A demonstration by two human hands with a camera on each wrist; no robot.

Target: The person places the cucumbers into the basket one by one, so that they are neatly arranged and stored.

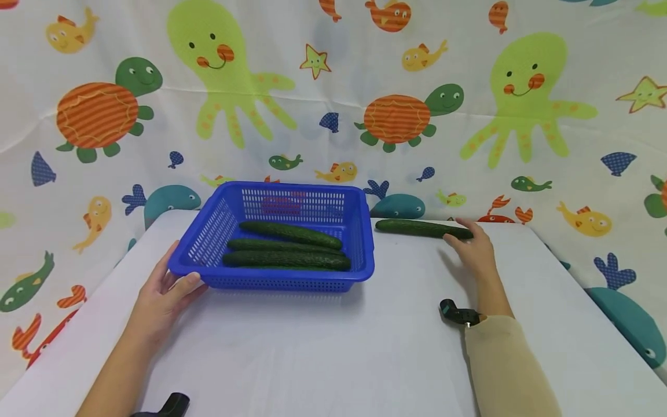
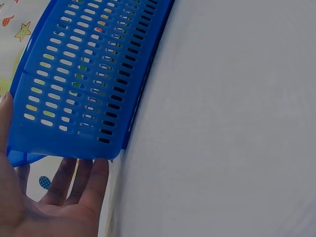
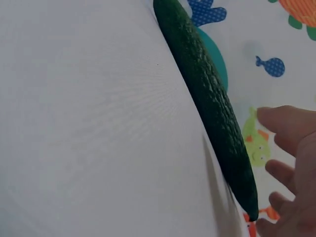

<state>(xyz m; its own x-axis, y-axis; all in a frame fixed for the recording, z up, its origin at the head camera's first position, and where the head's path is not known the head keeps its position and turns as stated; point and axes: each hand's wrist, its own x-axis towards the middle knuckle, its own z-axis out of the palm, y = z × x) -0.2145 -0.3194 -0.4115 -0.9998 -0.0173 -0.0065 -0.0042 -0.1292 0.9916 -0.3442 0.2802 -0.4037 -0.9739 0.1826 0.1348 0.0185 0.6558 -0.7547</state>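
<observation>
A blue plastic basket (image 1: 271, 275) with slotted walls stands left of the middle of the table. My left hand (image 1: 158, 301) grips its near left corner, thumb at the rim; in the left wrist view the fingers (image 2: 91, 190) come up under the basket's end. Inside lie several dark green cucumbers (image 1: 289, 259), roughly side by side. Another cucumber (image 1: 411, 227) lies along the table's far edge, right of the basket. Around its right end my right hand (image 1: 476, 253) reaches with thumb and fingers spread; the right wrist view shows a gap between fingers and cucumber.
White cloth covers the table (image 1: 312, 347). Behind it hangs a curtain (image 1: 344, 75) printed with sea animals, close to the far edge. A black wrist camera (image 1: 458, 314) sits on my right wrist, and another (image 1: 172, 405) shows at the left wrist.
</observation>
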